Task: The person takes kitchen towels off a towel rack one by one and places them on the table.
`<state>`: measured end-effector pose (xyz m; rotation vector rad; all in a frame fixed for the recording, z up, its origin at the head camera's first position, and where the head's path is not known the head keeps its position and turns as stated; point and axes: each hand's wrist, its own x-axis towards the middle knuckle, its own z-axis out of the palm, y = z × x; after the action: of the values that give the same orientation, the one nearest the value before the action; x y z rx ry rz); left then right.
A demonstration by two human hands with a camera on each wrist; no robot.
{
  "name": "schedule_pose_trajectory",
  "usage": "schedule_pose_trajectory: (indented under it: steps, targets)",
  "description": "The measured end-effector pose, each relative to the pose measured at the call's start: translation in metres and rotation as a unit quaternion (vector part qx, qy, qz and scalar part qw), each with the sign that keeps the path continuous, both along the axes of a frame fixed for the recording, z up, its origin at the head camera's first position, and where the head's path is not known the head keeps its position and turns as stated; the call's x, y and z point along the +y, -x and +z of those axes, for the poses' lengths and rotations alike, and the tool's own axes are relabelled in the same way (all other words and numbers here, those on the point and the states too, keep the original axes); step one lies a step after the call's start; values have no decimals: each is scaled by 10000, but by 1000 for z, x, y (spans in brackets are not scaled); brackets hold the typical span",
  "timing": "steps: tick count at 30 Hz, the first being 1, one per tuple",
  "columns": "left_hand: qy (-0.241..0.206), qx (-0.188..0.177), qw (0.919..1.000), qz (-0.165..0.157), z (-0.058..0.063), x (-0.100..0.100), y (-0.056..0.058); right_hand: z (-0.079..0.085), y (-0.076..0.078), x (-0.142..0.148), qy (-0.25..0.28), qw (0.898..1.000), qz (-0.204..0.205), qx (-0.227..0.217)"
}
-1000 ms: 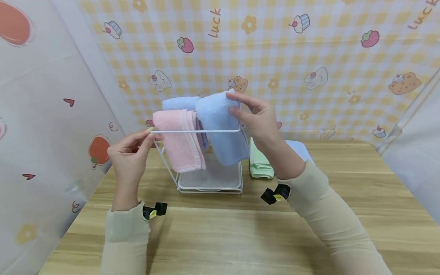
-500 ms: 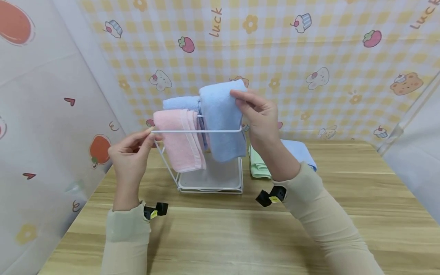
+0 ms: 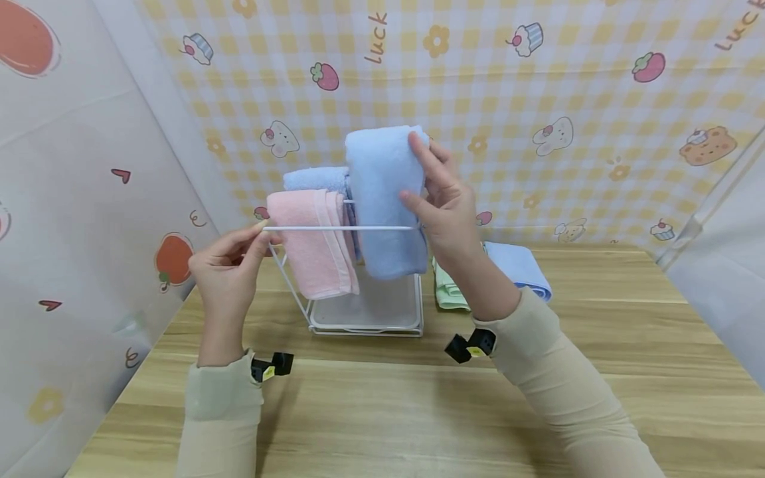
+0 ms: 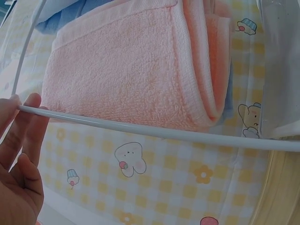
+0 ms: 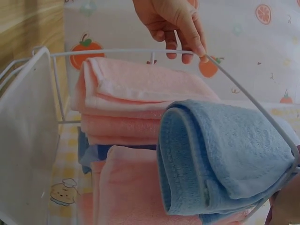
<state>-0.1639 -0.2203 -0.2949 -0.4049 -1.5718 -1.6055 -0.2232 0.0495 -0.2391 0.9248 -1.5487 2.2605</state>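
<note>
A white wire rack [image 3: 340,228] stands on the table with folded towels hung in it. At its front left corner, my left hand [image 3: 224,269] pinches the top bar between thumb and fingers. My right hand [image 3: 445,206] grips the right edge of a folded light blue towel [image 3: 385,192], whose top rises well above the front bar while its lower part hangs behind that bar. To its left hangs a folded pink towel [image 3: 307,249], and another blue towel [image 3: 317,178] is behind the pink one. The right wrist view shows a second pink towel [image 5: 131,187] beside the held blue towel.
A white tray [image 3: 366,309] forms the rack's base. Right of the rack, a folded green towel [image 3: 449,290] and a folded blue towel [image 3: 516,265] lie on the wooden table [image 3: 382,411]. A patterned yellow checked cloth [image 3: 478,79] hangs behind.
The right hand has raised the blue towel and straightened it, its top now higher above the front bar. The left hand has stayed at the rack's corner.
</note>
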Motion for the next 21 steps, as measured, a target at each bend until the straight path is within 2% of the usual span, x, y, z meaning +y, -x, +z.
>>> schedule_pose_trajectory:
  steps: [3,7,14,21]
  targets:
    - [23,-34,10000,77,0,0,0,-1,1,0,110,9998,-29,181]
    - [57,-18,9999,137,-1,0,0,0,4,-1,524,9980,-32,366]
    - [-30,-14,10000,85,-1,0,1,7,2,-2,1130,9925,-368,287]
    - [-88,-81,9999,56,-1,1,1,15,2,-1,1406,9872,-639,392]
